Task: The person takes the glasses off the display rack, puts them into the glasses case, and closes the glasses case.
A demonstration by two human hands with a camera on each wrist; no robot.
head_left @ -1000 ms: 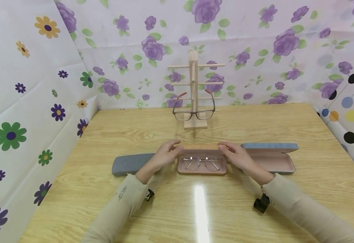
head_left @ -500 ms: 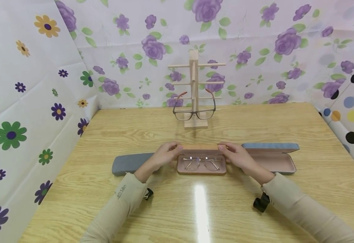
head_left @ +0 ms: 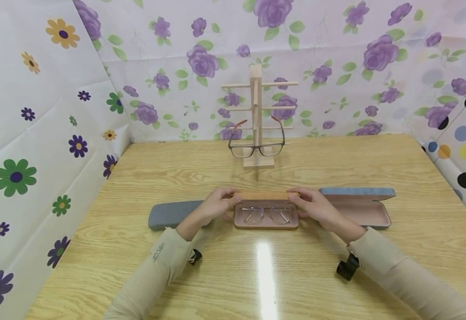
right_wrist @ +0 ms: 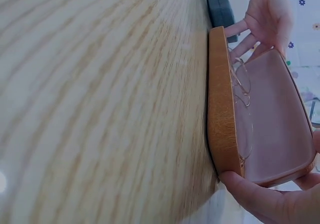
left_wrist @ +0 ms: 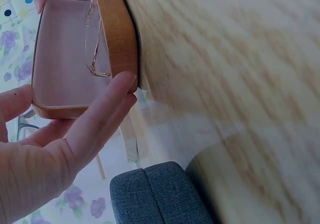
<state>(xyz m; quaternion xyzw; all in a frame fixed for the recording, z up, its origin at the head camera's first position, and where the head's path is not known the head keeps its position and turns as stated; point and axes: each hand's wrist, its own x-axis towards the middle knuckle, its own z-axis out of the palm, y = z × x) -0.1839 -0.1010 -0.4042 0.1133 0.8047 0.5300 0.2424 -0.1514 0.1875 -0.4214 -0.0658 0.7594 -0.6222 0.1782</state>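
An orange-brown glasses case (head_left: 266, 226) with a pink lining lies on the table, its lid raised. Thin wire-framed eyeglasses (head_left: 268, 215) rest inside, their temples folded. My left hand (head_left: 215, 205) holds the case at its left end. In the left wrist view its thumb is on the lid's rim, and its fingers reach along the side to the base (left_wrist: 117, 39). At the right end my right hand (head_left: 315, 208) holds the case likewise, thumb on the lid and a finger at the base's corner (right_wrist: 227, 156) in the right wrist view.
A closed grey-blue glasses case (head_left: 173, 214) lies left, partly behind my left forearm. On the right sits a blue glasses case (head_left: 357, 192) with its lid up. Behind, a wooden display stand (head_left: 256, 102) bears dark-framed eyeglasses (head_left: 253, 151) with reddish temple tips.
The lid of the orange-brown case has tipped very slightly downward. Both hands stay on its ends; the view has shifted slightly.
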